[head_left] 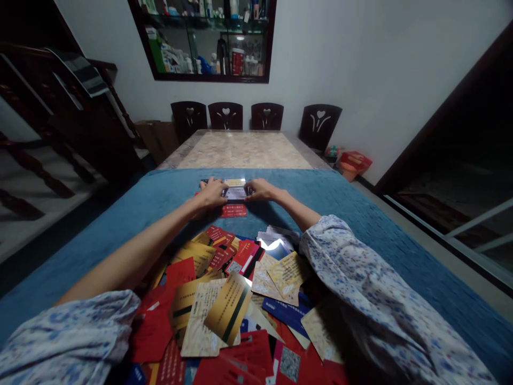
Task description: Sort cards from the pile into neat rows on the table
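Observation:
My left hand (pixel 214 193) and my right hand (pixel 259 190) are out over the blue cloth, fingers bent. Between them lies a whitish card (pixel 235 193) with a dark stripe; my left fingers are at its left edge and my right fingers pinch its right edge. Just beyond it is a yellowish card (pixel 235 182), and on the near side a red card (pixel 233 210) lies flat. Other cards are partly hidden under my left hand. Closer to me, a loose heap of red, gold, cream and blue cards, with a gold card (pixel 229 308) on top, spreads between my forearms.
A blue cloth (pixel 360 256) covers the near part of the table; the stone-patterned tabletop (pixel 244 149) shows beyond. Several dark chairs (pixel 267 116) stand at the far end. A cardboard box (pixel 158 140) and railing are on the left, a red box (pixel 355 160) on the right.

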The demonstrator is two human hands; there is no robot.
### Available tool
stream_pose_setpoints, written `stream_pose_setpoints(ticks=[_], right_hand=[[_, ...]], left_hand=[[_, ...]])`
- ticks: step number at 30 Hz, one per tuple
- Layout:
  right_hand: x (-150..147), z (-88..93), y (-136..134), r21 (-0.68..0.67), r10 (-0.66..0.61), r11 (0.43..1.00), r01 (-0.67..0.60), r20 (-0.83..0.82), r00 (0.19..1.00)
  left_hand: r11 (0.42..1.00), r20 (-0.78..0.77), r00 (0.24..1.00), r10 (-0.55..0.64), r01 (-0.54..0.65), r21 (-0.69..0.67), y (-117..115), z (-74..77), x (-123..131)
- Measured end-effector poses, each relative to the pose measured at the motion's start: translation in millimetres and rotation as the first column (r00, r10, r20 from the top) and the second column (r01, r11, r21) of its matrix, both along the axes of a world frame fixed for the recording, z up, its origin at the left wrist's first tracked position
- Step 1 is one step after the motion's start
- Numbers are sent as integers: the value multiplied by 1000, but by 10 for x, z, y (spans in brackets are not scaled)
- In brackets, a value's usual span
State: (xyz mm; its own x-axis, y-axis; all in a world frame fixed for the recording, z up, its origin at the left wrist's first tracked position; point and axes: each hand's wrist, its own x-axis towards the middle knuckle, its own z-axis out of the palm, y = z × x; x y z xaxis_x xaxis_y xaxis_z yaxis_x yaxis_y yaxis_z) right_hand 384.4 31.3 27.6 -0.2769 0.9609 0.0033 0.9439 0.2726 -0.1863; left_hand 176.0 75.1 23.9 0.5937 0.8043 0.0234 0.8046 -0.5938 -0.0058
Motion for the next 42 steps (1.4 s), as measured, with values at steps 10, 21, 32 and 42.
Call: stream_pose_setpoints(ticks=[10,21,32,42], right_hand=[[-75,15,64,-56,-15,998,20,81,997],[-152,5,171,-96,-23,995,31,77,997],[-217,34,208,-155,-56,986,68,80,995],[-208,59,130,-137,-34,990,43,70,997]], left_hand=[[1000,-66,998,4,-5,-12,144,-54,24],[998,-92,995,24,-29,-52,196,-48,66],[995,-212,976,48,-65,-76,186,12,134],[997,-211,976,58,-69,-45,130,17,151]])
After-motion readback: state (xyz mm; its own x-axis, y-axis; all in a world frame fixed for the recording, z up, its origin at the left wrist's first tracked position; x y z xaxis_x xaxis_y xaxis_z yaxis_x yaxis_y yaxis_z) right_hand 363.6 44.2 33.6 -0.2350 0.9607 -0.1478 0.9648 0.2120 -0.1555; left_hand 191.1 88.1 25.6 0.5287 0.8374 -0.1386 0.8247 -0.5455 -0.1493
